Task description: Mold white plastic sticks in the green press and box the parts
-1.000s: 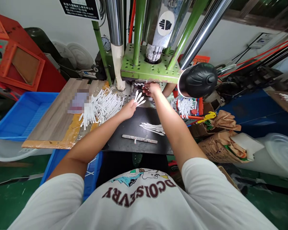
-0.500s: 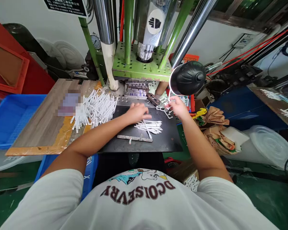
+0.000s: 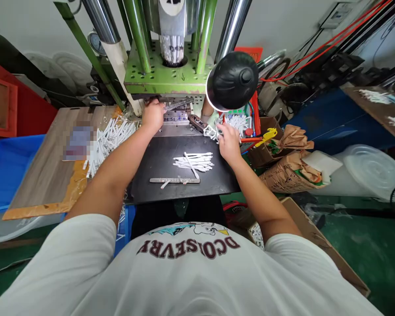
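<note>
My left hand [image 3: 153, 115] reaches to the press bed, its fingers closed on one end of a slim metal mould bar [image 3: 179, 104]. The bar tilts up to the right over the metal mould [image 3: 175, 117], which has marker writing on its front. My right hand [image 3: 229, 141] has curled fingers beside white branched plastic scraps [image 3: 211, 133]; what lies in its grip is hidden. Between my forearms, a small pile of white plastic strips [image 3: 194, 162] lies on the black board [image 3: 217, 182]. A second metal bar [image 3: 174, 180] with short white bits on it lies nearer me.
Above the bed stands the green press plate [image 3: 166, 81]. A black lamp [image 3: 233, 81] hangs low near my right hand. A brown-handled tool [image 3: 197, 123] lies by the mould. At left is a large heap of white strips [image 3: 110, 140]; at right, a red bin [image 3: 256, 112] holds white scraps.
My left hand has gone from the small strip pile to the press bed and gripped the mould bar. My right hand has lowered beside the white scraps. The whole view has shifted.
</note>
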The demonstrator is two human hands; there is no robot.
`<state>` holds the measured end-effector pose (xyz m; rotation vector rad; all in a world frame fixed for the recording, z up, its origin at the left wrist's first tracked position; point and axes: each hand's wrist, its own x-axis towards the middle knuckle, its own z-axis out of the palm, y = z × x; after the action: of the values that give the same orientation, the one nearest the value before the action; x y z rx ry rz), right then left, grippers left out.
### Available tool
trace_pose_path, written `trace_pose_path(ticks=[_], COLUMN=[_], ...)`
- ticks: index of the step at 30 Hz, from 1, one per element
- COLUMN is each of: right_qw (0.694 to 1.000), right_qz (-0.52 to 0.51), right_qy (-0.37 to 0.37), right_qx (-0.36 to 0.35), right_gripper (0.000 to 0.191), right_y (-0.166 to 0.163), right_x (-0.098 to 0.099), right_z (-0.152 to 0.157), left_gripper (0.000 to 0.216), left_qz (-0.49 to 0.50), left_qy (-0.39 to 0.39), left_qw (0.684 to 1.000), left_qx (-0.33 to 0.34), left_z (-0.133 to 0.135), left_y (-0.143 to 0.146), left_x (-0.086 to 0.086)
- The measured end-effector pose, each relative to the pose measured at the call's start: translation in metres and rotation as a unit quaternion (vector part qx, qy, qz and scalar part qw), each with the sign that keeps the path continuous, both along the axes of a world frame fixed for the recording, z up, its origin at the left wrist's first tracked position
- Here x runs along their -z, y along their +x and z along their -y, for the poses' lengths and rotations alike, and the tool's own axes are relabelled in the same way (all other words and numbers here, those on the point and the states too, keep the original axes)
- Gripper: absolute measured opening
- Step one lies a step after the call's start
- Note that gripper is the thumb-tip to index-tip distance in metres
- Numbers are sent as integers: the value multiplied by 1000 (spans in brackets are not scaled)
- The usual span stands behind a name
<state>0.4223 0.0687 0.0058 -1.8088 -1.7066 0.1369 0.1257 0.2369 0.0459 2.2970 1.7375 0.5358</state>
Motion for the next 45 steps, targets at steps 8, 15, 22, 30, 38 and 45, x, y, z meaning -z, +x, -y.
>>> trace_pose_path(ticks=[8, 15, 22, 30, 38, 45], right_qw=[952, 938, 951, 954, 946, 942], right_qz=[113, 211, 73, 45, 79, 110], right_qy=[-269, -268, -234, -207, -221, -199], right_qx=[-89, -69, -188, -211, -223, -247], right_gripper=[20, 19, 14, 37, 33, 35], right_y=[-80, -90, -53, -72, -65, -53], right_x=[-40, -55, -40, 1, 0, -16], right_z=[74, 83, 118, 129, 128, 89], left_gripper=[35, 32, 36, 39, 31, 34], left_qz=[17, 20, -13, -57, -64, -43], left_qy=[67, 57, 60, 6, -225, -183], left_qw=[990, 978, 981, 987, 956, 971], left_qx=[120, 198, 187, 153, 179, 145], left_z=[71, 87, 94, 105, 208, 204], left_y=[-41, -18, -45, -65, -98, -104], left_x=[36, 55, 59, 44, 8, 3])
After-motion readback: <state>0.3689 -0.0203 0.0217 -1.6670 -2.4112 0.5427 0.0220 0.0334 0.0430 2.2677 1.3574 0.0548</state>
